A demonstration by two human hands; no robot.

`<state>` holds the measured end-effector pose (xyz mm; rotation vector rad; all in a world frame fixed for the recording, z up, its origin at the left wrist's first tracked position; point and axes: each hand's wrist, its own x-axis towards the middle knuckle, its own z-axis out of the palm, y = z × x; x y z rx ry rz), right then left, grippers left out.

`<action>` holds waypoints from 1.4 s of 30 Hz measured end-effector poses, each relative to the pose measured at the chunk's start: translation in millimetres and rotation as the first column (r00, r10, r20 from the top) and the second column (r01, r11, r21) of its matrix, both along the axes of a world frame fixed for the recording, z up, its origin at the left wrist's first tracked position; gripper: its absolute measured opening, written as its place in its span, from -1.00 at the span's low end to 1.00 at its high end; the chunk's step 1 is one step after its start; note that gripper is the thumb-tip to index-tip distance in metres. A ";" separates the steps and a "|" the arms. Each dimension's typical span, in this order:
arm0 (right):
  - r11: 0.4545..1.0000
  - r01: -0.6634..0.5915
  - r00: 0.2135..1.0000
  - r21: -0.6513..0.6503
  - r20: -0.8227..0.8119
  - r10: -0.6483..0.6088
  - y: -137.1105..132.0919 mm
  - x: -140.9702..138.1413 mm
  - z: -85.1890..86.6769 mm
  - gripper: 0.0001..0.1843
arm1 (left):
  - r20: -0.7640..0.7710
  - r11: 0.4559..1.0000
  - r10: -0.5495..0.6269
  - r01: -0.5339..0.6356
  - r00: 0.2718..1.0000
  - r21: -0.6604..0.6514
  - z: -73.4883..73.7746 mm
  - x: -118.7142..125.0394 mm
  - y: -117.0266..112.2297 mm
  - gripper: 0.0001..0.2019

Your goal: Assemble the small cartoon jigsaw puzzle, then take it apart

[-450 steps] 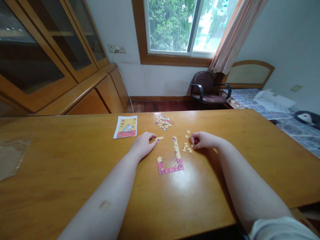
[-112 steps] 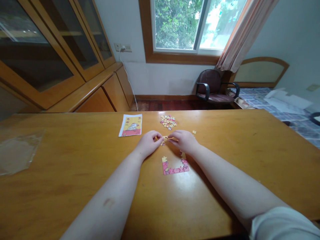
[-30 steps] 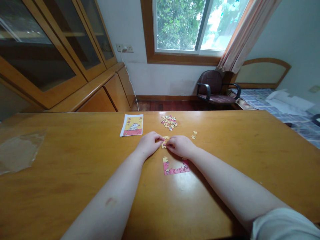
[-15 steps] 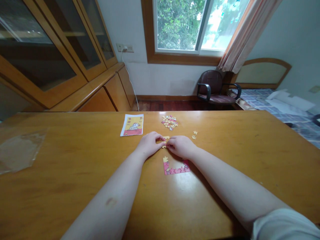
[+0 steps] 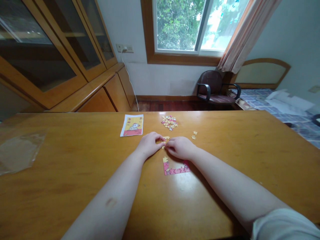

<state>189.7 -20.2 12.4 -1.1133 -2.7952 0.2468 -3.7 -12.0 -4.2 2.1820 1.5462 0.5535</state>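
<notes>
My left hand (image 5: 149, 145) and my right hand (image 5: 180, 146) meet fingertip to fingertip over a few joined yellow puzzle pieces (image 5: 164, 142) on the wooden table (image 5: 75, 166). Both hands are curled, pinching those pieces. Just below them lies the partly built pink and yellow puzzle frame (image 5: 175, 168); my right hand hides its right side. A pile of loose pieces (image 5: 169, 122) lies farther back. Two stray pieces (image 5: 193, 135) lie to the right of my right hand.
A reference picture card (image 5: 132, 125) lies left of the pile. A clear plastic bag (image 5: 18, 151) lies at the table's left end. Behind the table stand wooden cabinets (image 5: 62, 66), a dark office chair (image 5: 212, 88) and a bed (image 5: 275, 103).
Long ago the hands were apart, the right one among loose pieces at the right. It has since come to the left hand. In the last second both hands barely moved.
</notes>
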 end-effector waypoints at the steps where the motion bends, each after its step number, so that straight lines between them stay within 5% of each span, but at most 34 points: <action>1: 1.000 0.001 1.000 -0.006 0.004 -0.001 -0.5 -0.3 0.6 -0.71 | 0.002 1.000 -0.002 0.002 1.000 0.003 -0.1 -0.1 0.0 -0.76; 5: 0.999 -0.002 1.000 -0.042 0.011 0.002 -2.2 -1.7 8.2 -0.71 | 0.014 1.000 0.002 -0.002 1.000 -0.001 0.6 -0.1 -0.7 -0.78; 8: 0.985 0.166 0.985 -0.046 0.058 -0.163 3.8 4.9 19.0 -0.70 | 0.017 1.000 0.005 -0.005 1.000 -0.016 1.5 0.0 -0.8 -0.78; 12: 0.869 0.492 0.849 -0.041 0.242 -0.469 25.5 34.9 31.5 -0.78 | 0.019 1.000 -0.003 0.003 1.000 -0.029 0.9 -0.4 -0.2 -0.78; 16: 0.768 0.639 0.728 -0.048 0.361 -0.583 44.8 67.1 31.5 -0.67 | 0.049 1.000 0.007 -0.007 0.999 -0.012 -0.1 -0.9 -0.6 -0.78; 25: 0.760 0.627 0.762 -0.171 0.334 -0.554 63.2 80.6 11.8 -0.70 | 0.075 1.000 0.019 -0.018 0.997 -0.013 2.1 -1.0 -1.2 -0.75; 42: 0.742 0.599 0.787 -0.302 0.397 -0.473 46.9 73.4 30.3 -0.74 | 0.076 1.000 0.018 -0.019 0.997 0.005 -1.8 -2.3 0.4 -0.78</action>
